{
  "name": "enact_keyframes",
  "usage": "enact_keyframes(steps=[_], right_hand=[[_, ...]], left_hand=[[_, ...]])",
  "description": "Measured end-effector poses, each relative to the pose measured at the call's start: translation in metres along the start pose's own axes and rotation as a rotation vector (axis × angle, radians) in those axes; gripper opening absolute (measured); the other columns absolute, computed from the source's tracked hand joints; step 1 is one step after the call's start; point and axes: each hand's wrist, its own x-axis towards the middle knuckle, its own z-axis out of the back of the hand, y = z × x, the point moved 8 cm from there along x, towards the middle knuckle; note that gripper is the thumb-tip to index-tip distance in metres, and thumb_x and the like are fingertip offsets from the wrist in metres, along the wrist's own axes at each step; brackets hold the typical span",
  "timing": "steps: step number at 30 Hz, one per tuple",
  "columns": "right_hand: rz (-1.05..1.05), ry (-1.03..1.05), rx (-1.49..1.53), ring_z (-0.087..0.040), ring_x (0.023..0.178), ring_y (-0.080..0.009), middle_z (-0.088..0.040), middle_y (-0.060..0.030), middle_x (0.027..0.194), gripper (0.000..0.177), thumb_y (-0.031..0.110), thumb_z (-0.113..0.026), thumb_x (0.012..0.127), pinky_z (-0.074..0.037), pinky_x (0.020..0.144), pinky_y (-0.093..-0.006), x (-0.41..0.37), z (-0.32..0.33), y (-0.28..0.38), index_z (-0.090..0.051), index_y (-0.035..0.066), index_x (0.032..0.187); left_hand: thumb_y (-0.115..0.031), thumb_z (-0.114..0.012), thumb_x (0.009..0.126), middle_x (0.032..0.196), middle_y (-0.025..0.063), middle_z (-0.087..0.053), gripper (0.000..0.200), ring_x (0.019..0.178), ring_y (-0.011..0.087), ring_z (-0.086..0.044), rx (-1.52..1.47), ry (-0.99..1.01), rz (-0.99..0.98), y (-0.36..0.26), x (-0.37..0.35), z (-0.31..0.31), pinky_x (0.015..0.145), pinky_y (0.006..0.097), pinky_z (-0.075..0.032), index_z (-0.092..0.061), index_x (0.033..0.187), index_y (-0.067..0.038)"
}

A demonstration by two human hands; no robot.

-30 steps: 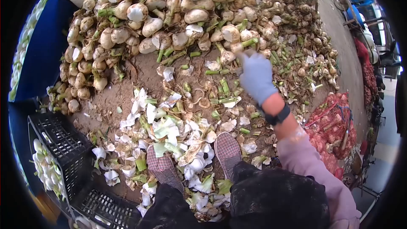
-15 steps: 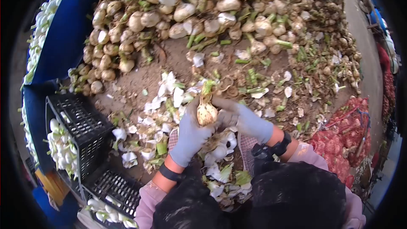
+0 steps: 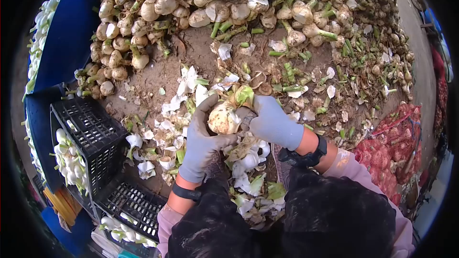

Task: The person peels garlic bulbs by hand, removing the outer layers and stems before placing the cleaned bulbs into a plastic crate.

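A garlic bulb, brownish on its outside with a short green stem, is held in front of me above the ground. My left hand, in a grey-blue glove with dirty fingers, is wrapped round the bulb's left side and underside. From the right, my gloved right hand is closed at the bulb's side and stem base, its soiled thumb pressed against the skin. Whether it also grips something small is hidden. Peeled white skins lie below, between my shoes.
A large heap of unpeeled garlic spreads across the far side. Black crates stand at left, with cleaned white bulbs beside them. A red net sack of bulbs lies at right. Skins and stem pieces litter the ground.
The bulb has turned and come slightly left and up, its stem now tilting right. My left hand has shifted round it; my right hand has moved up to its stem side.
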Motion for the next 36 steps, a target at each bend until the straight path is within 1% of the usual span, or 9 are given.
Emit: enact_keyframes(steps=[4,9,12,15,18,23,29,34,36], right_hand=[[0.278,-0.082,-0.611,-0.063,0.073,-0.0382,-0.060,-0.0172,0.069,0.016,0.013,-0.064,0.070,-0.049,0.063,-0.0461,-0.009,0.000,0.023,-0.055,0.004,0.078],[0.520,-0.383,-0.421,-0.066,0.079,-0.0313,-0.067,-0.0132,0.087,0.028,0.006,-0.064,0.074,-0.053,0.076,-0.0380,-0.013,0.009,0.017,-0.062,0.000,0.101],[-0.050,0.217,0.577,-0.061,0.087,-0.0094,-0.068,-0.0066,0.099,0.027,0.007,-0.063,0.089,-0.051,0.077,-0.0269,0.006,-0.027,-0.028,-0.060,-0.003,0.114],[-0.103,0.185,0.217,-0.062,0.086,-0.0090,-0.069,-0.0089,0.099,0.028,0.013,-0.064,0.091,-0.051,0.075,-0.0269,0.004,-0.018,-0.026,-0.061,-0.001,0.115],[-0.065,0.274,0.325,-0.062,0.083,-0.0100,-0.066,-0.0062,0.089,0.023,0.013,-0.062,0.092,-0.049,0.073,-0.0237,-0.020,-0.030,-0.020,-0.061,0.001,0.113],[0.076,0.210,0.445,-0.063,0.083,-0.0132,-0.066,-0.0061,0.091,0.031,0.014,-0.068,0.085,-0.052,0.079,-0.0270,-0.012,-0.015,-0.013,-0.060,0.002,0.112],[0.240,0.426,0.035,-0.068,0.079,-0.0244,-0.068,-0.0129,0.089,0.032,0.014,-0.070,0.079,-0.053,0.074,-0.0363,-0.013,-0.009,-0.014,-0.063,0.007,0.110],[0.244,-0.162,-0.685,-0.066,0.077,-0.0354,-0.067,-0.0171,0.082,0.025,0.018,-0.063,0.078,-0.053,0.069,-0.0419,-0.002,0.049,-0.030,-0.066,0.007,0.100],[0.048,0.271,-0.751,-0.066,0.074,-0.0348,-0.066,-0.0177,0.078,0.026,0.014,-0.059,0.076,-0.053,0.066,-0.0452,-0.012,0.023,-0.056,-0.064,0.006,0.100]], left_hand=[[-0.010,-0.068,0.076,0.120,0.0100,-0.055,0.077,0.106,0.0234,-0.060,-0.455,0.056,0.028,0.000,-0.003,0.003,0.084,0.0326,-0.053,-0.033,0.145,-0.008],[-0.026,-0.065,0.085,0.120,0.0098,-0.056,0.073,0.100,0.0223,-0.061,-0.472,0.099,0.105,0.005,-0.006,0.007,0.075,0.0281,-0.052,-0.030,0.148,-0.013],[-0.026,-0.072,0.082,0.124,0.0114,-0.053,0.083,0.107,0.0204,-0.058,0.003,0.032,-0.009,0.006,-0.004,0.007,0.087,0.0279,-0.050,-0.026,0.147,-0.005],[-0.032,-0.071,0.085,0.130,0.0129,-0.049,0.084,0.114,0.0206,-0.053,0.304,-0.041,-0.140,-0.005,0.000,0.013,0.098,0.0293,-0.043,-0.026,0.146,0.003],[-0.027,-0.048,0.101,0.115,0.0157,-0.060,0.045,0.107,0.0186,-0.057,0.451,-0.218,-0.207,-0.018,0.007,0.039,0.093,0.0293,-0.046,-0.047,0.132,0.005],[-0.012,-0.068,0.084,0.123,0.0129,-0.057,0.046,0.107,0.0191,-0.057,0.750,0.034,-0.503,-0.038,0.001,-0.005,0.095,0.0326,-0.047,-0.054,0.125,0.004],[-0.013,-0.079,0.077,0.124,0.0140,-0.056,0.035,0.109,0.0226,-0.058,0.161,0.027,-0.039,-0.015,0.005,0.000,0.091,0.0343,-0.048,-0.062,0.106,-0.003],[-0.028,-0.056,0.096,0.128,0.0202,-0.054,0.027,0.118,0.0307,-0.054,-0.210,0.107,-0.045,-0.012,-0.003,0.009,0.101,0.0444,-0.046,-0.057,0.102,-0.001],[-0.038,-0.044,0.101,0.132,0.0204,-0.051,0.043,0.126,0.0354,-0.048,-0.276,0.071,-0.233,-0.029,-0.002,0.017,0.106,0.0485,-0.041,-0.056,0.114,0.001]])
